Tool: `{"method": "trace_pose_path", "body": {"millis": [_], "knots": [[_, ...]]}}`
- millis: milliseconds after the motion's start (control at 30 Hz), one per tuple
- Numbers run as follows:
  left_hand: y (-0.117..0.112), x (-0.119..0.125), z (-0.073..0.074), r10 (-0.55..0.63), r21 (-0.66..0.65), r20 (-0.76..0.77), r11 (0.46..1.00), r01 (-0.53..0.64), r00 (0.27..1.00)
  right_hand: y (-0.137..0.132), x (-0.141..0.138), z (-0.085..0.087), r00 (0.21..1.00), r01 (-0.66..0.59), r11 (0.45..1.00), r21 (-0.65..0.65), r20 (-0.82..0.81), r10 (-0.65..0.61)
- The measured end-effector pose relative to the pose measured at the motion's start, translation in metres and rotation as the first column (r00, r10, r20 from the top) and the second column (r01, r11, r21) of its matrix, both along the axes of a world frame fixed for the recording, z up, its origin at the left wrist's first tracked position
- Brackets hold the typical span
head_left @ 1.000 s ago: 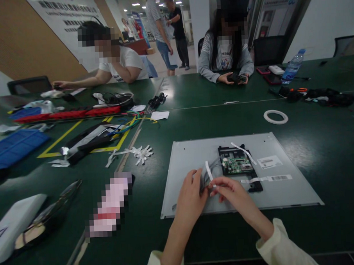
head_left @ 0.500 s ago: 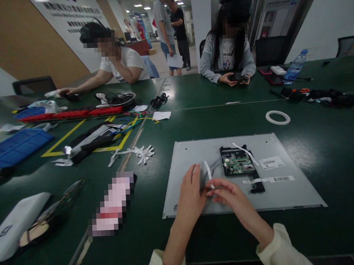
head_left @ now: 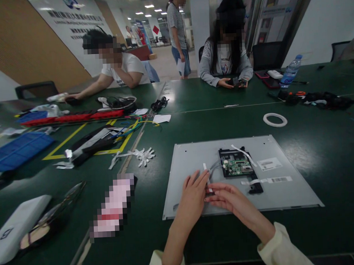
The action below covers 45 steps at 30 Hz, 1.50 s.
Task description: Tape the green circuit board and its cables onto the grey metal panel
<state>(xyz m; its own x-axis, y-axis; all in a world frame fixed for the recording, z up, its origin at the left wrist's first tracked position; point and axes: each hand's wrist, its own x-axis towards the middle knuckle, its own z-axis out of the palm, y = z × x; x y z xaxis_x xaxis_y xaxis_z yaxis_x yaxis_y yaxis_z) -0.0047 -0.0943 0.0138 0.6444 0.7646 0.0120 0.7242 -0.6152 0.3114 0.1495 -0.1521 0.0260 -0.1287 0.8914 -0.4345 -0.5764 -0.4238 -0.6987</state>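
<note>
A flat grey panel [head_left: 181, 159] lies on the green table, carrying a green circuit board [head_left: 238, 167] in a black bracket. Thin grey cables [head_left: 215, 166] run from the board toward my hands. My left hand [head_left: 193, 192] rests over the cables with its fingers stretched out, touching a white tape strip [head_left: 204, 167]. At the strip's lower end, the fingertips of my right hand [head_left: 229, 196] are closed together on it. More white tape [head_left: 245, 154] crosses the bracket's upper right corner, and another piece [head_left: 254, 181] lies over its lower arm. My left fingers partly hide the cables.
A white tape roll [head_left: 275, 120] lies beyond the panel. Left of it are torn tape strips [head_left: 144, 155], a phone [head_left: 114, 207], glasses [head_left: 54, 216] and a white power bank [head_left: 19, 225]. Two people sit across the table, one holding a dark device [head_left: 237, 82].
My left fingers have come down over the tape strip, which now lies flatter against the panel. My right hand has shifted slightly down and left. The view has tilted a little.
</note>
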Motion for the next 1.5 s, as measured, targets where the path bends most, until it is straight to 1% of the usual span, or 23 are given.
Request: {"method": "trace_pose_path", "body": {"millis": [100,200,300,400,500,600,667,733,767,800,833,867,900,933,967,1033,1100,1167,1300,1367,1433,1467,1500], "knots": [[-0.001,-0.001,0.003,0.005,-0.009,-0.015,1.0,-0.005,1.0,0.001,0.001,-0.002,0.999,-0.021,1.0,0.017,0.027,0.021],[-0.003,-0.001,0.005,0.028,0.001,-0.026,1.0,-0.028,0.999,0.004,0.002,-0.007,0.995,-0.05,0.997,0.056,0.095,0.044],[-0.004,0.002,0.005,0.066,0.044,-0.007,0.997,-0.066,0.998,0.008,0.002,-0.008,0.981,-0.15,0.987,0.065,0.134,0.14],[-0.004,0.01,0.005,0.136,0.069,0.003,0.988,-0.136,0.991,0.007,0.001,-0.006,0.949,-0.282,0.959,0.023,0.154,0.275],[-0.002,0.018,0.006,0.188,0.086,-0.015,0.979,-0.186,0.982,0.001,0.002,-0.007,0.915,-0.36,0.933,-0.009,0.19,0.355],[0.0,0.021,0.006,0.187,0.083,-0.057,0.98,-0.182,0.981,-0.007,0.004,-0.014,0.875,-0.416,0.909,-0.023,0.26,0.408],[0.0,0.02,0.006,0.169,0.07,-0.089,0.984,-0.163,0.982,-0.014,0.008,-0.017,0.837,-0.439,0.898,-0.003,0.362,0.41],[0.0,0.018,0.006,0.14,0.059,-0.125,0.989,-0.133,0.982,-0.022,0.015,-0.016,0.773,-0.446,0.891,0.084,0.538,0.336],[-0.001,0.017,0.006,0.121,0.056,-0.143,0.992,-0.114,0.982,-0.025,0.02,-0.014,0.715,-0.45,0.88,0.151,0.652,0.253],[-0.001,0.015,0.006,0.101,0.055,-0.159,0.994,-0.094,0.982,-0.028,0.026,-0.011,0.63,-0.464,0.859,0.219,0.763,0.145],[-0.001,0.014,0.005,0.084,0.057,-0.172,0.996,-0.075,0.982,-0.03,0.033,-0.008,0.52,-0.496,0.823,0.278,0.854,0.025],[-0.001,0.013,0.005,0.069,0.063,-0.18,0.996,-0.059,0.981,-0.032,0.041,-0.005,0.397,-0.552,0.772,0.316,0.913,-0.089],[-0.001,0.013,0.004,0.058,0.07,-0.185,0.997,-0.046,0.981,-0.032,0.049,-0.002,0.28,-0.624,0.712,0.321,0.943,-0.18],[0.0,0.012,0.003,0.05,0.078,-0.187,0.996,-0.036,0.981,-0.031,0.057,-0.001,0.179,-0.703,0.647,0.295,0.954,-0.241],[0.0,0.012,0.001,0.046,0.088,-0.187,0.996,-0.03,0.981,-0.03,0.065,0.0,0.099,-0.774,0.583,0.248,0.956,-0.276],[0.002,0.011,-0.001,0.034,0.109,-0.179,0.994,-0.015,0.983,-0.026,0.077,-0.002,-0.008,-0.865,0.481,0.143,0.955,-0.298],[0.003,0.01,-0.004,0.025,0.132,-0.159,0.991,-0.003,0.987,-0.022,0.085,-0.005,-0.065,-0.9,0.43,0.076,0.95,-0.304],[0.004,0.009,-0.005,0.026,0.149,-0.134,0.989,-0.006,0.991,-0.019,0.088,-0.009,-0.094,-0.908,0.416,0.049,0.945,-0.315],[0.004,0.006,-0.006,0.038,0.146,-0.086,0.989,-0.025,0.996,-0.022,0.082,-0.014,-0.128,-0.884,0.466,0.045,0.934,-0.333],[0.003,0.005,-0.005,0.042,0.142,-0.072,0.989,-0.031,0.996,-0.024,0.079,-0.014,-0.123,-0.883,0.465,0.055,0.931,-0.344],[0.002,0.004,-0.004,0.044,0.142,-0.073,0.989,-0.033,0.996,-0.024,0.084,-0.012,-0.106,-0.883,0.462,0.076,0.928,-0.357],[0.002,0.004,-0.004,0.042,0.141,-0.077,0.989,-0.031,0.996,-0.021,0.093,-0.011,-0.101,-0.867,0.488,0.096,0.927,-0.361],[0.002,0.004,-0.004,0.041,0.142,-0.081,0.989,-0.029,0.996,-0.016,0.105,-0.009,-0.098,-0.832,0.541,0.122,0.928,-0.36]]}}
